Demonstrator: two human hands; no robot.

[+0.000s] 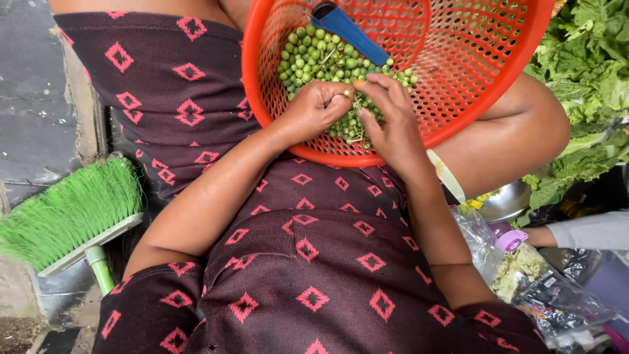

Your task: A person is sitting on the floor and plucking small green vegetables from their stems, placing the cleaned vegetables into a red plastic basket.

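Basket: a round orange plastic basket [472, 78] with a holed wall sits tilted on the person's lap, at about 1 o'clock in the view, its rim resting against the dark dress.
Berries: a heap of small round green berries [314, 56] lies in the lower-left part of the basket, some with thin stems among them.
Left hand: the left hand [318, 105] is inside the basket at the 6 o'clock edge of the heap, its fingers curled into a loose fist over a few berries and stems; what exactly it pinches is hidden by the knuckles.
Right hand: the right hand [390, 121] is just beside the left, at its 3 o'clock, fingers bent and tips touching the berries and stems between the two hands, thumb pressed to the same bunch.
Blue tool: a blue flat handle with a black end [347, 27] lies on the basket wall at 12 o'clock of the heap, touching the top berries, apart from both hands.
Dress: dark maroon cloth with pink diamond shapes [308, 262] covers the lap and fills the middle of the view.
Brush: a green-bristled brush [69, 210] lies on the ground at 9 o'clock.
Greens: a pile of leafy greens [590, 72] sits at 3 o'clock, beyond the basket.
Bags: clear plastic bags [524, 275] lie at 4 o'clock, near a metal bowl [504, 200].
Another person: a grey sleeve [590, 231] reaches in from the right edge.
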